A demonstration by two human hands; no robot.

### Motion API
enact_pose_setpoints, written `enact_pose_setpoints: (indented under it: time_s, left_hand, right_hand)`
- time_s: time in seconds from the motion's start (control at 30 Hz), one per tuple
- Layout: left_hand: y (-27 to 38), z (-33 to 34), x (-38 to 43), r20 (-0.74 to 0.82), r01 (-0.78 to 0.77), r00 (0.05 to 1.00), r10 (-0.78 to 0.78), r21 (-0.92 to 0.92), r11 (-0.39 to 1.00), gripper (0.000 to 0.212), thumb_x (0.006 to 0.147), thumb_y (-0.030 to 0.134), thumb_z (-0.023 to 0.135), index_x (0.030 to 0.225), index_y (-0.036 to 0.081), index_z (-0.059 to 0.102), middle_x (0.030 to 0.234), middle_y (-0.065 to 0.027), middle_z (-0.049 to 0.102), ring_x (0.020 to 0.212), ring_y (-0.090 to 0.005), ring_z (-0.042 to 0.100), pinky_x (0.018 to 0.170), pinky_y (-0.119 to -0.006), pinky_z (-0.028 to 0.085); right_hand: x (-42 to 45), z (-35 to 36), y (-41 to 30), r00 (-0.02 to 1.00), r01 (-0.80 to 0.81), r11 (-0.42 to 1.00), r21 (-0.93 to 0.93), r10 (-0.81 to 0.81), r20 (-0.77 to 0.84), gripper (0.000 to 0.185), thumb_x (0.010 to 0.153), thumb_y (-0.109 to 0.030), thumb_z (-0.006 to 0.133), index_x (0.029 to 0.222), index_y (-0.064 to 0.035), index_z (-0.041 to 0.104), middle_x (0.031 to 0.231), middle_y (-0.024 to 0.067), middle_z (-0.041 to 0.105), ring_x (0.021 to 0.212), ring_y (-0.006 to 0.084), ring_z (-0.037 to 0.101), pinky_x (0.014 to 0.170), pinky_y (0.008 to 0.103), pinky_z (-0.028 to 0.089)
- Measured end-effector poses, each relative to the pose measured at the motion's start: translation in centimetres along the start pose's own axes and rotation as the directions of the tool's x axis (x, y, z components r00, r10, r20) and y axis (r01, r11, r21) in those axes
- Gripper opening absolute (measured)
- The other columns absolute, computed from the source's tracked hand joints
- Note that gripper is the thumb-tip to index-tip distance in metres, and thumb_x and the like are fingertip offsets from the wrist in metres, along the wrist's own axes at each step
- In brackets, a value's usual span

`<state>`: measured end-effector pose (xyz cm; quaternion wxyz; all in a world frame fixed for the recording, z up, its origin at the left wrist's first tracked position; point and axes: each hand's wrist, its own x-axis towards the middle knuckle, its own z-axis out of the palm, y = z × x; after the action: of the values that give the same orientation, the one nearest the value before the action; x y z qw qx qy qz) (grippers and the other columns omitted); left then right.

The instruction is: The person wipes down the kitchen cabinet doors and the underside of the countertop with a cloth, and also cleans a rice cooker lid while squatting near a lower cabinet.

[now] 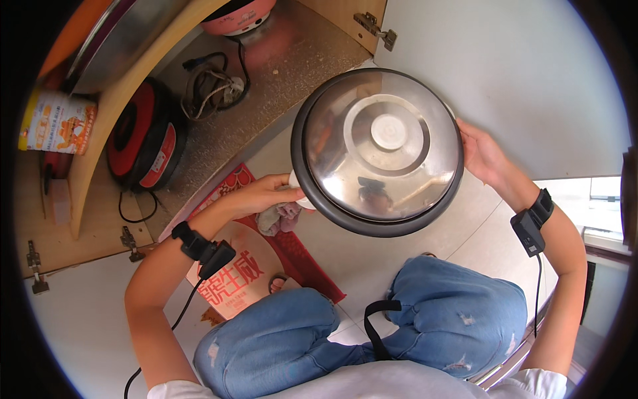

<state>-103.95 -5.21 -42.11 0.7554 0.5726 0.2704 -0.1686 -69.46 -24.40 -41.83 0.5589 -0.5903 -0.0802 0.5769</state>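
Observation:
A round pot with a dark rim and a domed metal lid (324, 164) is held up between my two hands, over the floor before the open cupboard. The lid has a pale round knob (390, 132). My left hand (271, 194) grips the white handle (303, 194) on the pot's left side, and a crumpled grey and pink cloth (279, 218) hangs beneath its fingers. My right hand (478, 152) holds the opposite side of the pot; its fingertips are partly hidden behind the rim.
Inside the cupboard are a red and black electric appliance (159, 154), a coiled cord (212, 92), a pink appliance (239, 17) and, left of the curved wooden panel, a printed can (62, 122). The cupboard door (478, 90) stands open at right. A red and beige box (239, 269) lies on the floor.

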Motion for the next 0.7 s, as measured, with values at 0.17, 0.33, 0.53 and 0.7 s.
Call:
enact_pose_setpoints:
  time_s: [0.17,0.33,0.53,0.7]
  left_hand:
    - [-2.1,-0.4,2.5,-0.022,0.004,1.0,-0.003,0.061,0.998,0.029,0.088,0.024,0.052,0.108,0.003,0.052,0.093,0.0004,0.057,0.078,-0.0048,0.05,0.069,-0.021,0.042]
    - [-3.3,-1.4,3.8,-0.059,0.096,0.994,-0.092,0.073,0.993,0.029,0.087,0.024,0.053,0.109,0.004,0.053,0.095,-0.0018,0.058,0.08,-0.0061,0.052,0.07,-0.021,0.044]
    - [-4.4,-1.8,4.2,-0.117,0.054,0.992,-0.048,0.044,0.998,0.029,0.087,0.026,0.055,0.107,0.005,0.053,0.091,-0.0021,0.059,0.077,-0.0067,0.054,0.066,-0.021,0.045]
    - [-5.3,-2.3,4.4,-0.115,0.068,0.991,-0.06,0.065,0.996,0.029,0.086,0.026,0.055,0.107,0.005,0.053,0.089,-0.0013,0.06,0.075,-0.006,0.054,0.064,-0.02,0.045]
  right_hand:
    - [1.1,-1.1,1.5,1.0,-0.007,0.999,0.053,0.007,-0.007,0.03,0.091,-0.028,0.043,0.108,-0.0057,0.052,0.101,0.0019,0.054,0.095,0.0115,0.048,0.084,0.0271,0.037]
    - [3.2,-2.2,3.1,0.999,-0.001,0.998,0.058,-0.001,0.032,0.028,0.09,-0.027,0.043,0.107,-0.0069,0.053,0.098,-0.0001,0.055,0.091,0.0108,0.048,0.082,0.0264,0.036]
    - [4.0,-1.8,3.9,0.999,-0.04,0.998,0.048,0.04,-0.001,0.026,0.09,-0.028,0.043,0.105,-0.009,0.054,0.095,-0.0015,0.055,0.09,0.0102,0.047,0.081,0.0261,0.035]
    - [4.2,-1.7,4.3,0.999,-0.025,0.999,0.02,0.025,0.021,0.028,0.091,-0.029,0.042,0.106,-0.0083,0.054,0.099,-0.0008,0.055,0.093,0.0104,0.047,0.084,0.0264,0.035]
